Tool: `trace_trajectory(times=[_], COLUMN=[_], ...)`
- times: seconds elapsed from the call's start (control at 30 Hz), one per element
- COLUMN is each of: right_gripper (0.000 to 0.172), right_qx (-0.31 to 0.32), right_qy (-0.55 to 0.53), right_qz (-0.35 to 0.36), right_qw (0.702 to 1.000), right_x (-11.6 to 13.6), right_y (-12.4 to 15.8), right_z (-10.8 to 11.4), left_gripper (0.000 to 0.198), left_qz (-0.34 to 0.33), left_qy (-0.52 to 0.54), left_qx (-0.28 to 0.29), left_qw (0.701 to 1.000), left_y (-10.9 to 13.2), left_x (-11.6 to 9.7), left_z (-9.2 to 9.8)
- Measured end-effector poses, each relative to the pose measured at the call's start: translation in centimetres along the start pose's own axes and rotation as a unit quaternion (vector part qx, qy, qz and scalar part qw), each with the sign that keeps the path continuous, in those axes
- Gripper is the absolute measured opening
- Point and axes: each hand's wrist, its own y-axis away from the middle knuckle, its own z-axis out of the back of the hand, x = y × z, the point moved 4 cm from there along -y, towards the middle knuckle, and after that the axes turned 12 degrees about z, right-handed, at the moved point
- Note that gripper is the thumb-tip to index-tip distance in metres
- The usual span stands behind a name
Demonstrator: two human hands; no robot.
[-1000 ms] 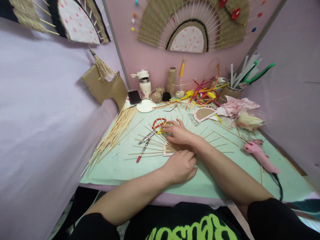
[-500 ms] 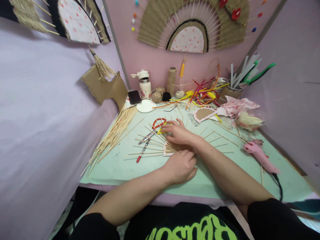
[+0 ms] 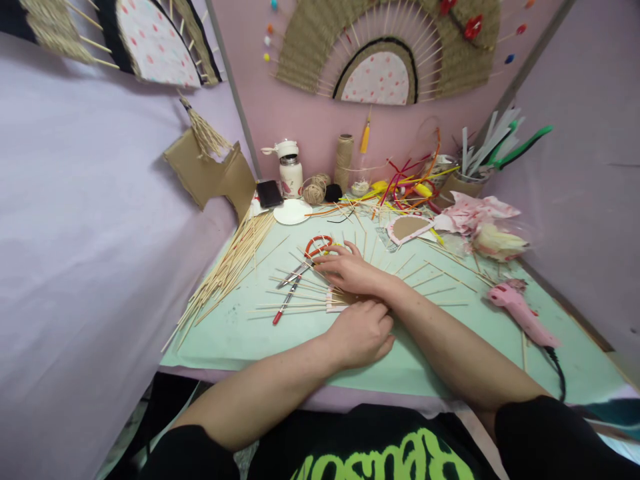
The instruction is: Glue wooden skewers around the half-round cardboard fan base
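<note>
Slides right hand (image 3: 349, 270) slightly left over the half-round piece (image 3: 336, 300); keeps left hand (image 3: 363, 332) put.

From the left, has a loose bundle of thin sticks (image 3: 220, 273) slanting along the side of the green table (image 3: 240, 343), then a pen (image 3: 287, 300) and scissors (image 3: 300, 269) among the outer sticks (image 3: 305, 307) of the half-round piece. Keeps that piece on the middle of the table, partly under both hands. Spreads right fingers loosely, palm down, over its far part; cannot tell whether pressing. Curls left fingers, knuckles up, at the near edge; cannot tell whether gripping anything. Farther right, has a half-moon card (image 3: 410, 229) toward the back and a pink glue gun (image 3: 520, 310) near the right side.
</note>
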Motion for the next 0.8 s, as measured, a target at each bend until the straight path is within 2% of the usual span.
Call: trace_trajectory(times=[0.8], right_gripper=[0.034], right_qx=[-0.021], right_qy=[0.023], right_qz=[-0.011], right_qw=[0.999], right_x=[-0.79], right_y=[0.2], right_z=[-0.27], left_gripper=[0.026], left_qz=[0.0], left_qy=[-0.001], left_qx=[0.003], left_qw=[1.0], left_y=[0.0], left_x=[-0.03], left_z=[-0.07])
